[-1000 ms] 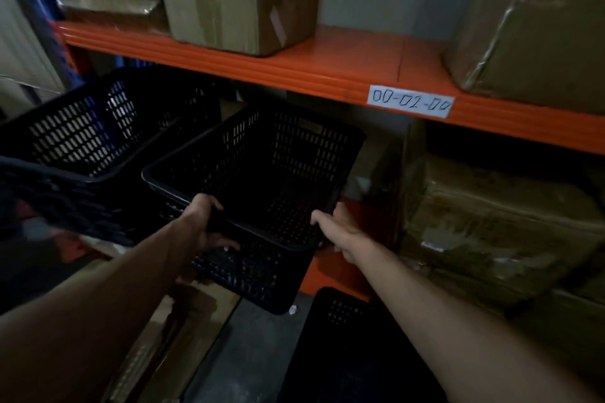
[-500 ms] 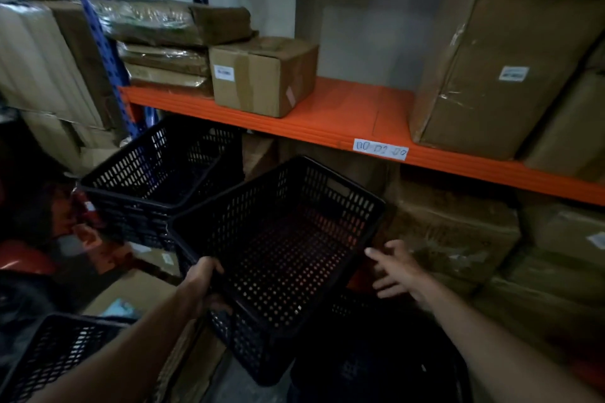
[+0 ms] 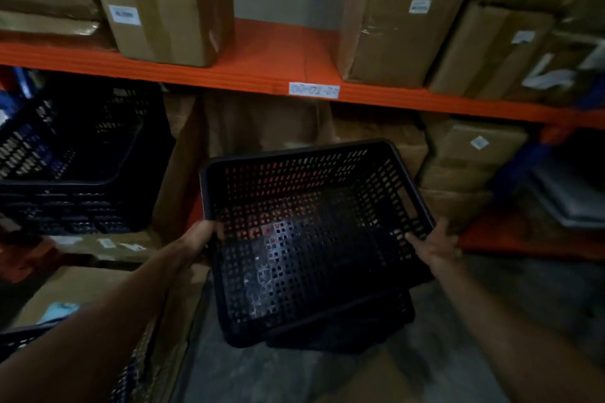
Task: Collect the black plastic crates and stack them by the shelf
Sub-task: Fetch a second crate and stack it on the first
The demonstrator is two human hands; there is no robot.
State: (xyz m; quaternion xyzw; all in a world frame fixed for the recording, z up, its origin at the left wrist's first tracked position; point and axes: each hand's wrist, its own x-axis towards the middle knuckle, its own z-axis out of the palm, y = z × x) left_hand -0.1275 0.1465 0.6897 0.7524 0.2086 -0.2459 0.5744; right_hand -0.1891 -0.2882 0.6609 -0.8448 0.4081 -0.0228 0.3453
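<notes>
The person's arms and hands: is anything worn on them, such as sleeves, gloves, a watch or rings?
Nothing worn shows. Both forearms are bare up to the frame edge, with no sleeve or cuff in view. The left hand and right hand have no gloves, and no watch or wristband shows. The picture is too dim and blurred to rule out a ring.

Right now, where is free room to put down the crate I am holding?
The orange shelf has a bare patch between the small box and the tall box. Grey floor is open right of the held crate. Another crate lies just beneath. The left is crowded with crates and cartons.
</notes>
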